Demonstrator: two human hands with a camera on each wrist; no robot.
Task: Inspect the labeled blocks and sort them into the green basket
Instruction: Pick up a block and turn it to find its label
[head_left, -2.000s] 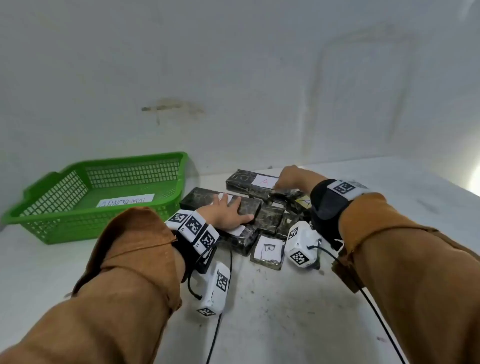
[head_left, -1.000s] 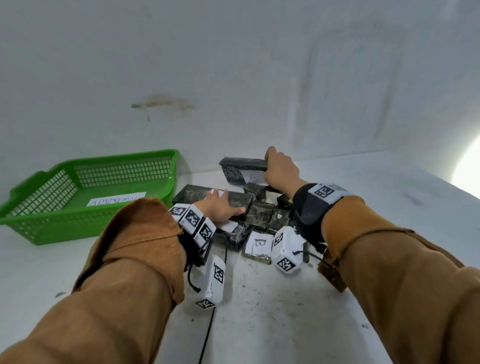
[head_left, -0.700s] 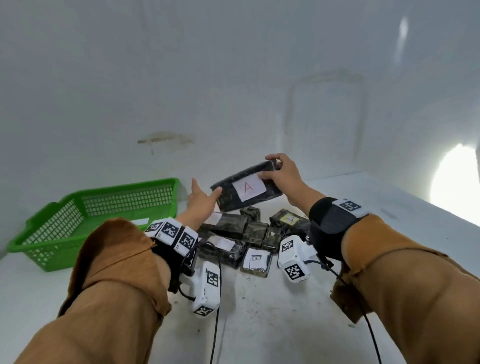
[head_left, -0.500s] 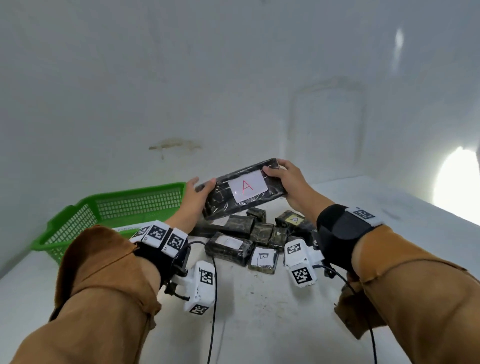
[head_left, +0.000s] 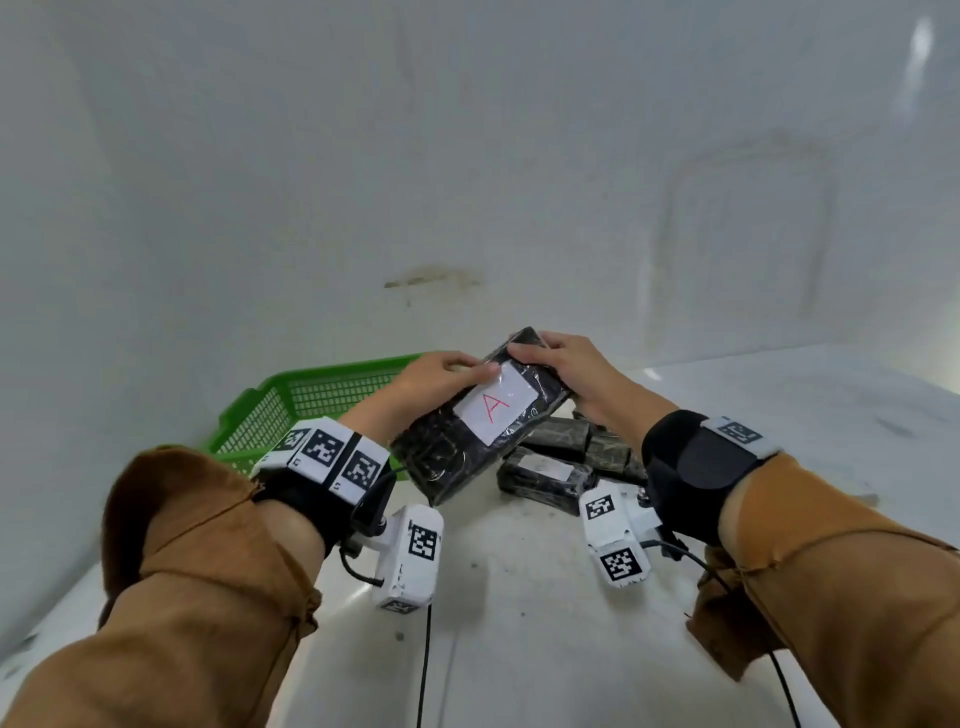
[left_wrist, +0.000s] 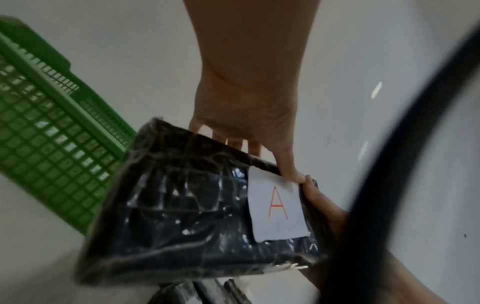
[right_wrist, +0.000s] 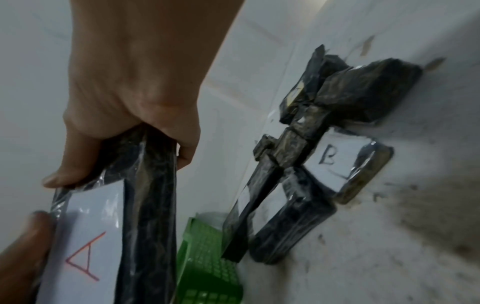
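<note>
We held the block marked A (head_left: 480, 415) up off the table w/ both hands, tilted, its label facing us. It was dark, wrapped in shiny clear film, w/ a white paper label (head_left: 493, 404) bearing a red "A". Our left hand (head_left: 436, 376) gripped the block's upper left edge: thumb lay on the label's corner, fingers curled behind the block. Our right hand (head_left: 566, 371) gripped the far top end, fingers wrapped over the edge, thumb on the front face by the label. In the left wrist view the left thumb (left_wrist: 288, 164) met the label's top corner and the right hand's fingertips (left_wrist: 311, 185) showed just beside it. In the right wrist view the right hand (right_wrist: 135, 98) closed round the block's narrow end, thumb pressing the film above the label.

The green basket (head_left: 311, 400) sat on the white table (head_left: 519, 649) to the left, behind our left hand, approx. level w/ the lifted block; its inside was mostly hidden by the arm.

Under and right of the held block the rest of the pile (head_left: 566, 457) lay on the table: several dark wrapped blocks touching each other. One had a white label, too blurred to read in the head view. The right wrist view showed a block marked B (right_wrist: 345, 164) at the pile's edge, lying flat, label up, touching its neighbours.

Both wrists wore black straps w/ white marker-tagged camera units (head_left: 410, 556); cables ran down toward us. Brown sleeves (head_left: 208, 597) covered both forearms. A white wall (head_left: 467, 156) w/ a brownish smudge stood behind the table.
</note>
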